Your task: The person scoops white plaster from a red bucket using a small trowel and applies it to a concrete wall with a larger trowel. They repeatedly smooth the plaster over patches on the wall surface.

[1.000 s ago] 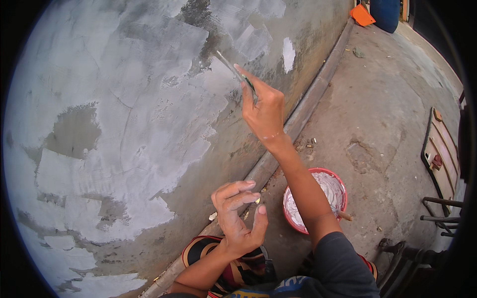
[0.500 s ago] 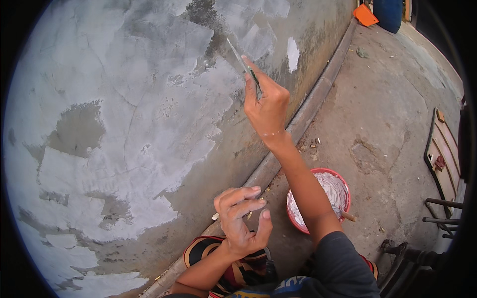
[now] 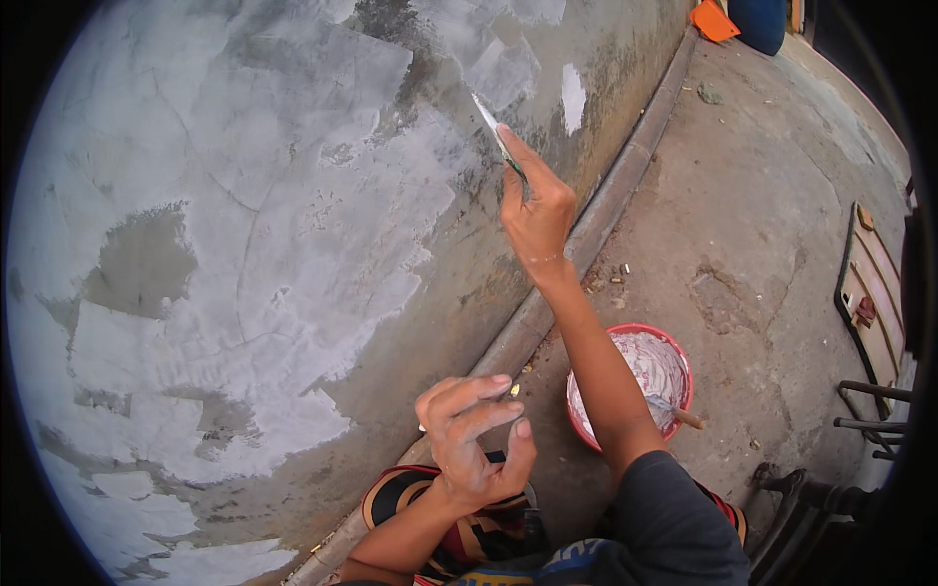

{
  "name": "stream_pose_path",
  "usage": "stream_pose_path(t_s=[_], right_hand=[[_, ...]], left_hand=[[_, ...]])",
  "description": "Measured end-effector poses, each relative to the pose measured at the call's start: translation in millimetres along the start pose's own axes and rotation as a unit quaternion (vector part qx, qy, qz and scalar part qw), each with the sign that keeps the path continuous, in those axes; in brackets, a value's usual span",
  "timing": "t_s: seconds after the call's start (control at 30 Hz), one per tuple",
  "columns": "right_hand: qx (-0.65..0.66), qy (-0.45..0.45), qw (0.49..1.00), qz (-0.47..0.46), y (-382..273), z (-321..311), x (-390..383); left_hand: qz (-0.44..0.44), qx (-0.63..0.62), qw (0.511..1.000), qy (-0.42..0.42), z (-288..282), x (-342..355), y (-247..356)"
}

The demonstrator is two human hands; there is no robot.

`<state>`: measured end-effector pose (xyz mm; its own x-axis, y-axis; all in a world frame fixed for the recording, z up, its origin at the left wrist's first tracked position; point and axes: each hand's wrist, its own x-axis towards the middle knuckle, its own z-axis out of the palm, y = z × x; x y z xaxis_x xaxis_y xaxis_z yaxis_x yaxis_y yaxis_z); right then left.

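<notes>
While the right hand (image 3: pixel 540 217), between one and two o'clock in the head view, pinches a thin scraper (image 3: pixel 490 121) lying near twelve, its tip aimed toward eleven, the left hand (image 3: pixel 474 439) at six o'clock is half curled, thumb apart from the fingers. Whether the scraper touches the patchy grey wall (image 3: pixel 322 244) cannot be told. At four o'clock, a red bucket (image 3: pixel 690 376) of white paste (image 3: pixel 650 363) stands partly hidden by the right forearm (image 3: pixel 591 342); a wooden handle (image 3: pixel 689 418) projects over its rim.
</notes>
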<state>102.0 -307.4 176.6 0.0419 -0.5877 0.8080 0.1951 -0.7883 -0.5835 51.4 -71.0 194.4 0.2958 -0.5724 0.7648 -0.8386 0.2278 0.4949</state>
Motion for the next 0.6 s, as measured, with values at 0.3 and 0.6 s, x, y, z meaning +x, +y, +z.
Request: stream_pose_path(t_s=[0.3,0.6], right_hand=[[0.031,-0.073,0.997,-0.015,-36,6,-57],[-0.022,0.014,0.999,0.027,-1,45,-46]], left_hand=[[-0.009,-0.005,1.0,-0.011,5,-2,-5],[-0.005,-0.004,1.0,-0.026,11,3,1]])
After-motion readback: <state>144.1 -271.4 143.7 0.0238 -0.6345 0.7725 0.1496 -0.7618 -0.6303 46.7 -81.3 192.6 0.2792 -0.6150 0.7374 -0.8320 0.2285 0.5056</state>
